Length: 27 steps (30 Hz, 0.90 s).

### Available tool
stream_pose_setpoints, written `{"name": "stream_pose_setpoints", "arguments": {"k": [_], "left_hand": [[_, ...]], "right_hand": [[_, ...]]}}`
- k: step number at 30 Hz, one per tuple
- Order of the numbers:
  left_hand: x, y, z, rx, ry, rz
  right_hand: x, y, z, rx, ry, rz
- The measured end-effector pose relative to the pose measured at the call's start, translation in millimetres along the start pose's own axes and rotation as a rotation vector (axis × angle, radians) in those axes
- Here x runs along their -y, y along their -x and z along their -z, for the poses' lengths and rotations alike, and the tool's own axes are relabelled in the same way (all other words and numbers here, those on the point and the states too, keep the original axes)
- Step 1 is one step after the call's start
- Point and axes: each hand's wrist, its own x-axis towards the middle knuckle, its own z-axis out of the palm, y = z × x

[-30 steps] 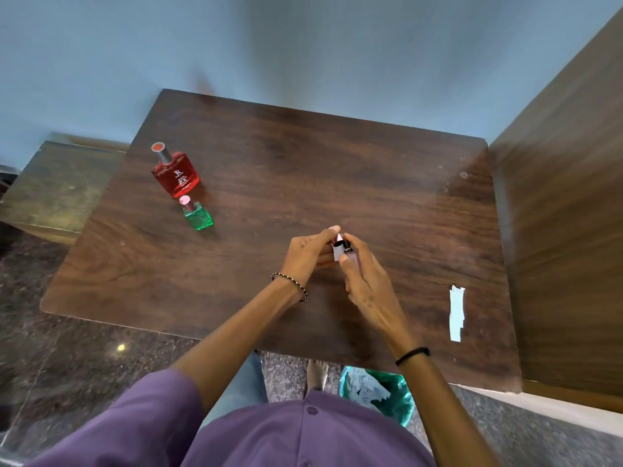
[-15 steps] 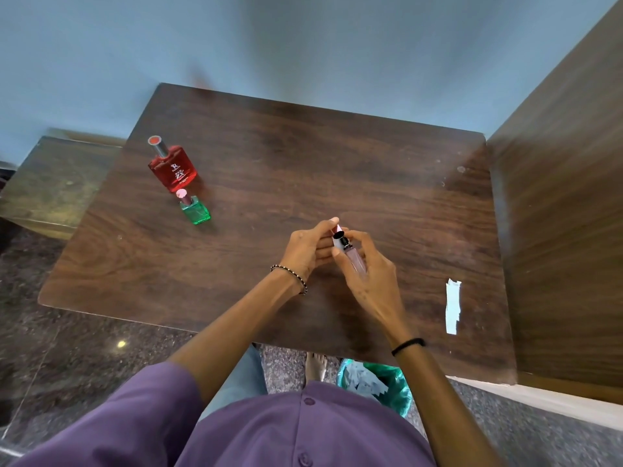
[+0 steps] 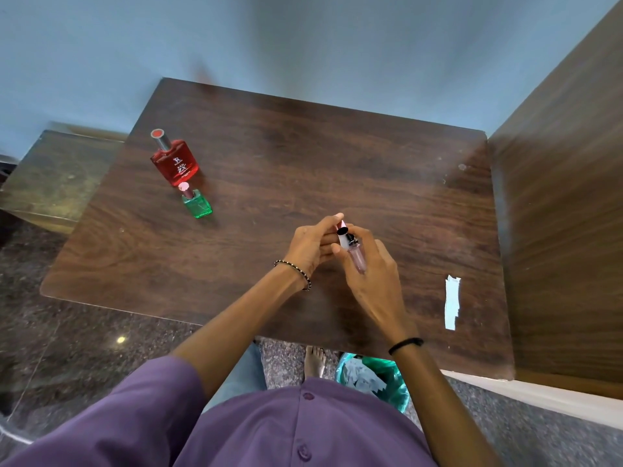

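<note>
Over the middle of the dark wooden table (image 3: 337, 156), my right hand (image 3: 374, 274) grips a small slim clear vial (image 3: 356, 257) with a pinkish tint and a black-and-white top. My left hand (image 3: 312, 244) meets it from the left, its fingertips pinching the vial's top end (image 3: 344, 232). A red perfume bottle (image 3: 175, 163) with a silver cap stands at the table's left. Just in front of it stands a small green bottle (image 3: 198, 203) with a pink cap.
A pale blue strip of paper (image 3: 451, 303) lies near the table's right front. A wooden panel (image 3: 566, 214) walls the right side. Under the front edge sits a green-lined waste bin (image 3: 374, 379) with paper scraps, beside a bare foot (image 3: 315, 360).
The vial has tilted in my right hand so more of its clear body shows. Both hands stay together over the same spot on the table.
</note>
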Motion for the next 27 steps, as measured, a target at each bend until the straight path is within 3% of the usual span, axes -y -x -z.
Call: {"name": "stream_pose_setpoints", "arguments": {"k": [10,15,21,27], "left_hand": [[4,1,1,0.026,0.004,-0.005],[4,1,1,0.030,-0.023,-0.024],[4,-1,4,0.027,-0.079,-0.050],[6,-2,3,-0.015,-0.085,-0.076]], "right_hand": [[6,1,2,-0.039,0.174,0.039],[3,2,6,-0.061,0.023,-0.043],[3,8,17,-0.078,-0.253,-0.331],[5,9,18,-0.043,-0.530,-0.400]]}}
